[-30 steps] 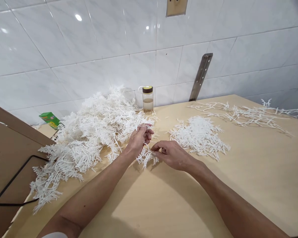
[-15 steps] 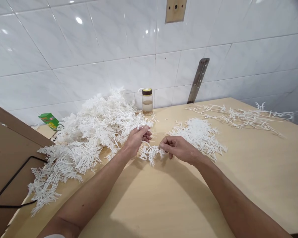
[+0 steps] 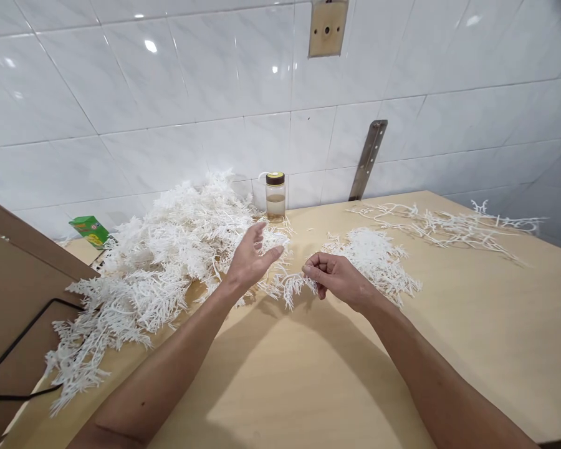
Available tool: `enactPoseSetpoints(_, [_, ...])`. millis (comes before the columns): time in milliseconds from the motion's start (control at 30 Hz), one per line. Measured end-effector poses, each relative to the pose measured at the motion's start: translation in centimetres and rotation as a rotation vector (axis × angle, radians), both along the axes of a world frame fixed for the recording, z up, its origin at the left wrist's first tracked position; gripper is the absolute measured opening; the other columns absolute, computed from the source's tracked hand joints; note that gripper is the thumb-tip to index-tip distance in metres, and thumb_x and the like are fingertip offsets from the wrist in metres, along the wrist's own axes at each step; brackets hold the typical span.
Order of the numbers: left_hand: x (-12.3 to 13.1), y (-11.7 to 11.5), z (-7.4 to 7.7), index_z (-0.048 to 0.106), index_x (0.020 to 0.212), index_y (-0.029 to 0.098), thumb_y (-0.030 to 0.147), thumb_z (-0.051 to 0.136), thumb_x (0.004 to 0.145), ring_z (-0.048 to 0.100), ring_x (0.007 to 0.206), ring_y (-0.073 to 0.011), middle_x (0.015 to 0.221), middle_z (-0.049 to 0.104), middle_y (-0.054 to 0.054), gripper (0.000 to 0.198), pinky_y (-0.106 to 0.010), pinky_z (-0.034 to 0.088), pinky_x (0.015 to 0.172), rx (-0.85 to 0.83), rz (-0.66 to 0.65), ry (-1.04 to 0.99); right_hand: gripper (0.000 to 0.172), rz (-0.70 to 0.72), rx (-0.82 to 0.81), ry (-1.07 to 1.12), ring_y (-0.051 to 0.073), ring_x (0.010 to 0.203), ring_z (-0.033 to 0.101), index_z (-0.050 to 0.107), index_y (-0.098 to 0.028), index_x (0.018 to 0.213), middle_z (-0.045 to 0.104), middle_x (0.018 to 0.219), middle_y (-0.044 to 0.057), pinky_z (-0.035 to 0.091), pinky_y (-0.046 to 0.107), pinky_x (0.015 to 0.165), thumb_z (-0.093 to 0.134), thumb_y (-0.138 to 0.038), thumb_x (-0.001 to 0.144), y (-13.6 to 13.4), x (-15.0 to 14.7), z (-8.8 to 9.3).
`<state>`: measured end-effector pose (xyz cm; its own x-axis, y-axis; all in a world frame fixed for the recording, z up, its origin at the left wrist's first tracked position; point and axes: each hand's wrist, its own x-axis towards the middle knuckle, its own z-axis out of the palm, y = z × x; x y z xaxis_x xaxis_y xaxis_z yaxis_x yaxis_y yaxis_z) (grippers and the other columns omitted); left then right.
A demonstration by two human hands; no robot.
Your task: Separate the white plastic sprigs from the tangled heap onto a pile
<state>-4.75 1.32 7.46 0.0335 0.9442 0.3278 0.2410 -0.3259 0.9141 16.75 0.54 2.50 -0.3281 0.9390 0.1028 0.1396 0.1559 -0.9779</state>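
My left hand [image 3: 252,259] is open, thumb apart from the fingers, over the right edge of a big heap of white artificial foliage [image 3: 182,237]. Between the fingers I see nothing held. My right hand [image 3: 331,274] is closed in a pinch on the tip of a small white artificial sprig [image 3: 292,287], which hangs to its left just above the table. Behind the right hand lies a smaller pile of loose white sprigs [image 3: 376,255]. Bare white stems [image 3: 453,224] are spread farther off at the right.
A lidded bottle of pale liquid [image 3: 275,202] stands near the tiled wall. At the left are a green box [image 3: 90,231] and a brown board [image 3: 23,293] with a black frame. A metal bracket [image 3: 368,161] leans at the table's [image 3: 280,380] back edge.
My left hand has opened and moved up and left, away from the sprig. The right hand keeps its pinch nearly in place. The view has tilted slightly upward.
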Motion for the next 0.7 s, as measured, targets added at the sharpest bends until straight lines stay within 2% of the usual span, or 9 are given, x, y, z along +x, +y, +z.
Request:
enactPoseSetpoints(67, [0.3,-1.1,0.7,0.061,0.122,0.02,0.031,0.073,0.078,0.056,0.112,-0.0256,0.125,0.061,-0.013,0.047,-0.04,0.046,0.095,0.262,0.108,0.097,0.039,-0.016,0.003,-0.021,0.012,0.05,0.054,0.063,-0.019,0.084,0.055,0.061,-0.002,0.048,0.026,0.047,0.066,-0.057,0.081,0.0,0.0,0.0])
enactPoseSetpoints(100, [0.5,-1.6,0.9,0.065,0.114,0.02,0.029,0.068,0.082,0.06,0.103,-0.0234,0.114,0.065,-0.011,0.033,-0.037,0.047,0.09,0.339,0.099,0.146,0.039,-0.021,0.004,-0.031,0.012,0.05,0.054,0.064,-0.019,0.084,0.055,0.061,-0.002,0.048,0.026,0.047,0.066,-0.057,0.081,0.0,0.0,0.0])
enactPoseSetpoints(133, [0.7,-2.1,1.0,0.068,0.106,0.02,0.028,0.063,0.086,0.062,0.092,-0.0213,0.104,0.068,-0.01,0.022,-0.035,0.048,0.083,0.365,0.019,0.217,0.039,-0.021,0.006,-0.038,0.012,0.05,0.054,0.064,-0.019,0.084,0.055,0.062,-0.002,0.048,0.026,0.047,0.066,-0.057,0.081,0.0,0.0,0.0])
enactPoseSetpoints(200, [1.2,-2.8,0.8,0.071,0.099,0.021,0.025,0.057,0.09,0.063,0.081,-0.0193,0.096,0.071,-0.008,0.018,-0.033,0.047,0.076,0.34,-0.153,0.393,0.038,-0.01,0.013,-0.04,0.012,0.051,0.054,0.065,-0.019,0.084,0.055,0.062,-0.002,0.048,0.026,0.048,0.066,-0.057,0.082,0.1,0.0,0.1])
enactPoseSetpoints(267, [1.4,-2.8,0.2,0.073,0.092,0.021,0.025,0.058,0.089,0.064,0.083,-0.0218,0.092,0.073,-0.008,0.016,-0.034,0.045,0.075,0.277,-0.228,0.562,0.037,0.003,0.021,-0.033,0.011,0.051,0.054,0.067,-0.019,0.086,0.055,0.062,-0.002,0.048,0.026,0.048,0.066,-0.056,0.082,0.1,0.0,0.1])
enactPoseSetpoints(367, [1.4,-2.2,-0.7,0.074,0.093,0.022,0.03,0.062,0.087,0.066,0.084,-0.0258,0.092,0.074,-0.008,0.016,-0.035,0.043,0.073,0.176,-0.207,0.676,0.036,0.002,0.011,-0.035,0.011,0.05,0.055,0.07,-0.019,0.094,0.058,0.065,-0.002,0.048,0.027,0.051,0.068,-0.053,0.082,0.2,0.1,-0.1])
enactPoseSetpoints(467, [1.1,-1.5,-1.1,0.073,0.085,0.022,0.03,0.062,0.085,0.065,0.076,-0.0245,0.083,0.074,-0.006,0.014,-0.033,0.041,0.067,0.092,-0.21,0.712,0.037,-0.013,-0.009,-0.063,0.012,0.052,0.058,0.071,-0.019,0.101,0.061,0.068,-0.001,0.05,0.028,0.054,0.068,-0.05,0.082,0.2,0.3,-0.1])
enactPoseSetpoints(567, [0.9,-1.1,-1.3,0.071,0.079,0.023,0.027,0.064,0.083,0.064,0.072,-0.0225,0.078,0.072,-0.004,0.009,-0.031,0.04,0.065,0.094,-0.195,0.675,0.037,-0.021,-0.022,-0.057,0.013,0.054,0.059,0.07,-0.019,0.105,0.063,0.07,-0.001,0.051,0.029,0.056,0.069,-0.048,0.082,0.1,0.3,0.1])
enactPoseSetpoints(700, [0.8,-1.0,-1.5,0.068,0.084,0.023,0.03,0.066,0.082,0.062,0.073,-0.0211,0.078,0.07,-0.003,0.008,-0.03,0.039,0.064,0.138,-0.174,0.66,0.035,-0.039,-0.036,-0.009,0.012,0.053,0.059,0.068,-0.019,0.103,0.062,0.068,-0.001,0.053,0.029,0.055,0.071,-0.045,0.081,0.0,0.1,0.2])
